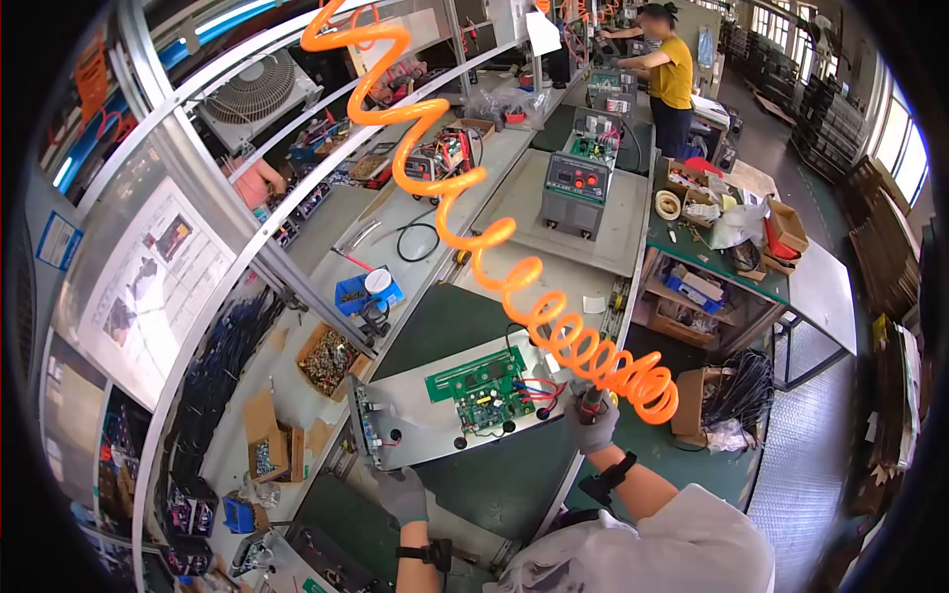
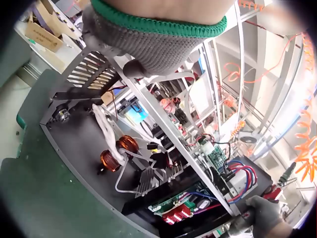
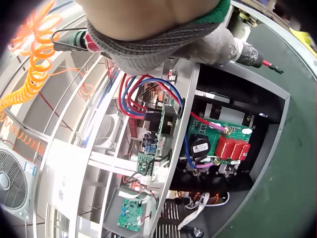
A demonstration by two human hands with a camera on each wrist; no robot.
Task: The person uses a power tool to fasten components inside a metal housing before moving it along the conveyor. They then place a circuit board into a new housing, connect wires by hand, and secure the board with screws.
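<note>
Open chassis [image 1: 415, 435] sits on the green tabletop [image 1: 524, 479] right in front of me, green circuit board [image 1: 489, 395] on its top plate. Through the open side: copper coils [image 2: 111, 161] near the vented panel [image 2: 91, 69], red capacitors [image 3: 233, 148] on another board at the far end. Red and blue wires [image 3: 126, 99] loop over the plate edge there.

Left hand [image 1: 400, 494] gloved, gripping the chassis at its vented-panel end. Right hand [image 1: 593, 432], also gloved, wrapped round a power screwdriver [image 3: 250, 55], red shank clear of the chassis. Orange coiled hose [image 1: 460, 183] hangs above.

To the left: carton of small parts [image 1: 331, 361], blue bin [image 1: 368, 295]. Farther along: a unit with red knobs [image 1: 575, 193], then a person in a yellow shirt [image 1: 672, 74].
</note>
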